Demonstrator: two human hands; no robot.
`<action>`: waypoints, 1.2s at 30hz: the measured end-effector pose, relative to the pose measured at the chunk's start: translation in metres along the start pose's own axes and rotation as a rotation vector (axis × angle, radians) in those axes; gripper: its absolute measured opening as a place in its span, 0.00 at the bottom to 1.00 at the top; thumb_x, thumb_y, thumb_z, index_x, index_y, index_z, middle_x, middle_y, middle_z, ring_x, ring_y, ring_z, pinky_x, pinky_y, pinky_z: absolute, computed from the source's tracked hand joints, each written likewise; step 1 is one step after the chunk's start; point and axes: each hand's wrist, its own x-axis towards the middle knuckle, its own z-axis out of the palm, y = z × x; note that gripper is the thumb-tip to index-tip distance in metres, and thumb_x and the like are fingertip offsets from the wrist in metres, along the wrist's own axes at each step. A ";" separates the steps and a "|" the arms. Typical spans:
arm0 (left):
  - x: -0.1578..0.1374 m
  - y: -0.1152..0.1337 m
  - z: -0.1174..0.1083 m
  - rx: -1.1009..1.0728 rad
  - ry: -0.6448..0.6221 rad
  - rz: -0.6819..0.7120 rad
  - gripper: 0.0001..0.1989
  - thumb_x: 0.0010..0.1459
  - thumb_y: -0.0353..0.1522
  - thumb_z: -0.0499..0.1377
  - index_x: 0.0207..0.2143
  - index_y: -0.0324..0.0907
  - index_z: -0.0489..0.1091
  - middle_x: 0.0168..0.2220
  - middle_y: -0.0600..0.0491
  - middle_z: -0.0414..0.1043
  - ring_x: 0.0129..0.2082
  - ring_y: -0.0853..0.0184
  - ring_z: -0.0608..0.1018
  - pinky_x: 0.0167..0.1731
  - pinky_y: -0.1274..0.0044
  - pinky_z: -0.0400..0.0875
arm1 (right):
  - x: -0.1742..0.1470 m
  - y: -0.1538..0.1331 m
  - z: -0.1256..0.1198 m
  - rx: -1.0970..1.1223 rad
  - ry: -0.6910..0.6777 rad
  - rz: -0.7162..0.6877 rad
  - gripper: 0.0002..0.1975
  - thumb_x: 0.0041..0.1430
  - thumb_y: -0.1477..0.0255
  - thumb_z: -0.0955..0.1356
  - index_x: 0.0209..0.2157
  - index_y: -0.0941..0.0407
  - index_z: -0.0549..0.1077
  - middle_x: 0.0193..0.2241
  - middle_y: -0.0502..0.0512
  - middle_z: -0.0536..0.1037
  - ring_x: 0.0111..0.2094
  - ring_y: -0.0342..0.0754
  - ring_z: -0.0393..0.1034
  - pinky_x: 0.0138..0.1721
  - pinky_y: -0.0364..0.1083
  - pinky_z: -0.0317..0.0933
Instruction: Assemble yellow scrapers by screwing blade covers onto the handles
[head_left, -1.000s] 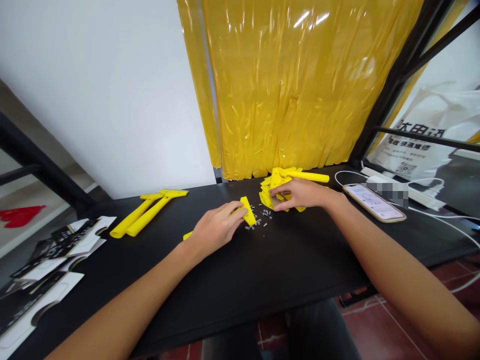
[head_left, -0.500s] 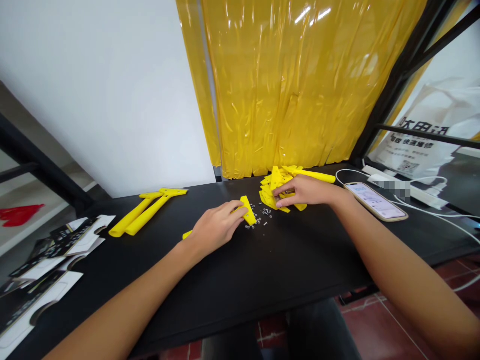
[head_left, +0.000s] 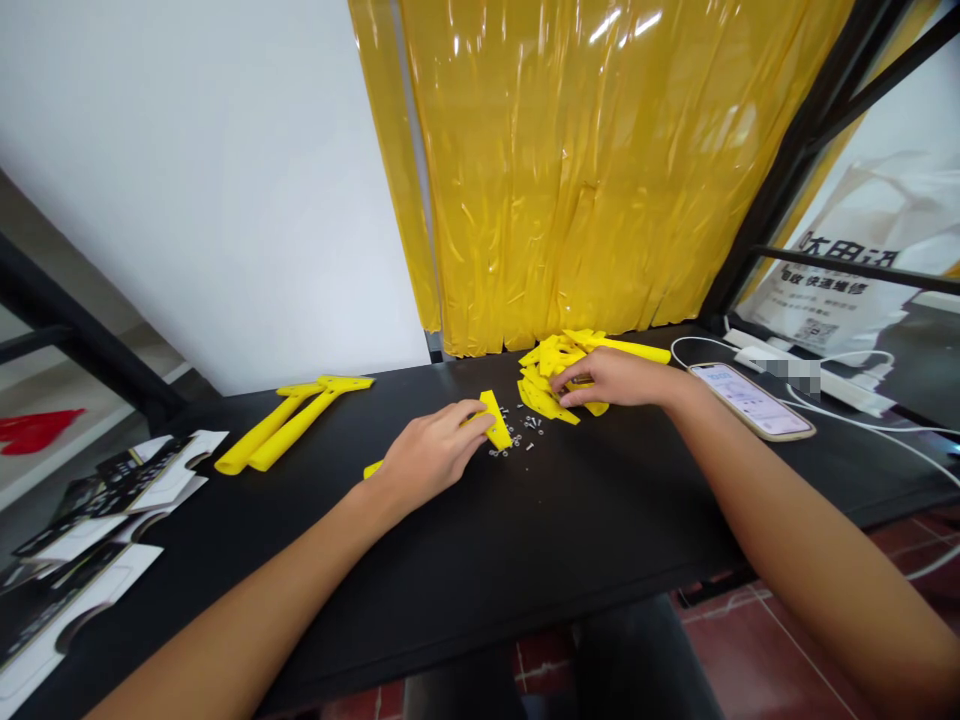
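My left hand is closed around a yellow plastic tool, its flat, angled head sticking out past the fingertips and its handle end showing behind the palm. Small screws and nuts lie scattered on the black tabletop beside that head. My right hand reaches into a heap of flat yellow plastic pieces. Its thumb and index finger are apart at the front of the heap, touching pieces, with nothing clearly gripped between them; the other fingers are partly hidden.
Two yellow handled tools lie at the left of the black table. Printed cards are piled at the left edge. A phone, white cables and a power strip sit at right. A yellow plastic curtain hangs behind.
A yellow piece standing up at the heap's front has dropped lower, and my right fingertips have shifted slightly right. My left hand keeps its hold on the yellow tool.
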 end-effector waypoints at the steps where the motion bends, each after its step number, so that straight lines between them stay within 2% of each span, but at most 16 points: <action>1: 0.000 0.000 0.000 -0.001 0.001 0.000 0.13 0.70 0.31 0.51 0.53 0.42 0.68 0.53 0.46 0.72 0.49 0.61 0.77 0.43 0.69 0.77 | 0.001 0.001 0.001 -0.013 -0.001 0.002 0.14 0.59 0.58 0.69 0.41 0.48 0.82 0.41 0.48 0.83 0.40 0.51 0.77 0.43 0.48 0.64; 6: 0.000 0.001 -0.001 -0.013 -0.009 -0.008 0.13 0.70 0.31 0.50 0.53 0.43 0.69 0.53 0.46 0.72 0.49 0.61 0.77 0.43 0.69 0.77 | 0.004 0.006 0.007 -0.090 -0.001 0.029 0.14 0.60 0.59 0.69 0.42 0.50 0.81 0.41 0.52 0.83 0.39 0.51 0.77 0.40 0.47 0.64; 11: 0.001 0.002 0.001 -0.026 0.008 -0.003 0.13 0.69 0.30 0.51 0.52 0.43 0.70 0.52 0.46 0.73 0.48 0.61 0.78 0.42 0.69 0.77 | 0.007 0.012 0.012 -0.158 -0.004 0.039 0.13 0.60 0.64 0.69 0.45 0.49 0.79 0.46 0.52 0.82 0.45 0.54 0.77 0.45 0.50 0.65; 13: 0.001 0.001 0.001 -0.036 0.020 -0.008 0.13 0.69 0.31 0.51 0.52 0.43 0.69 0.52 0.46 0.73 0.48 0.61 0.78 0.43 0.68 0.77 | 0.008 0.007 0.013 -0.165 0.045 0.018 0.15 0.59 0.62 0.70 0.47 0.49 0.79 0.48 0.53 0.81 0.47 0.56 0.76 0.49 0.52 0.65; 15: 0.001 0.001 0.002 -0.047 0.025 -0.011 0.12 0.69 0.31 0.52 0.52 0.42 0.69 0.53 0.46 0.72 0.49 0.61 0.78 0.45 0.68 0.77 | 0.009 -0.005 0.017 -0.135 0.148 -0.045 0.22 0.56 0.57 0.72 0.50 0.50 0.77 0.51 0.55 0.79 0.51 0.58 0.74 0.54 0.53 0.64; 17: 0.000 0.001 0.002 -0.056 0.015 -0.012 0.11 0.69 0.32 0.52 0.51 0.41 0.68 0.53 0.46 0.72 0.50 0.61 0.77 0.45 0.68 0.77 | 0.011 -0.021 0.025 -0.086 0.260 -0.124 0.32 0.53 0.51 0.72 0.56 0.51 0.72 0.58 0.57 0.73 0.58 0.59 0.68 0.59 0.54 0.60; 20: -0.001 0.001 0.002 -0.062 -0.017 -0.007 0.11 0.69 0.31 0.51 0.51 0.42 0.68 0.53 0.46 0.71 0.48 0.61 0.78 0.43 0.69 0.77 | 0.015 -0.043 0.041 -0.026 0.239 -0.214 0.44 0.50 0.49 0.73 0.65 0.52 0.62 0.65 0.59 0.64 0.64 0.58 0.61 0.63 0.54 0.57; 24: -0.001 0.000 0.003 -0.082 -0.017 -0.009 0.12 0.69 0.31 0.52 0.53 0.43 0.66 0.52 0.46 0.71 0.48 0.61 0.78 0.43 0.69 0.77 | 0.020 -0.051 0.057 0.013 0.194 -0.263 0.42 0.50 0.52 0.74 0.64 0.49 0.63 0.66 0.59 0.63 0.62 0.59 0.64 0.62 0.55 0.58; 31: 0.000 0.002 0.002 -0.130 -0.020 -0.058 0.17 0.68 0.31 0.54 0.57 0.44 0.60 0.54 0.46 0.69 0.47 0.60 0.78 0.44 0.68 0.76 | 0.019 -0.053 0.053 0.123 0.191 -0.264 0.41 0.51 0.55 0.75 0.63 0.51 0.62 0.59 0.58 0.70 0.57 0.57 0.68 0.58 0.53 0.61; 36: 0.000 0.003 0.000 -0.084 -0.062 -0.067 0.17 0.67 0.32 0.55 0.57 0.43 0.61 0.53 0.46 0.68 0.42 0.61 0.79 0.37 0.70 0.77 | 0.019 -0.052 0.053 0.147 0.207 -0.220 0.43 0.51 0.54 0.74 0.64 0.52 0.60 0.60 0.60 0.69 0.57 0.58 0.68 0.59 0.55 0.61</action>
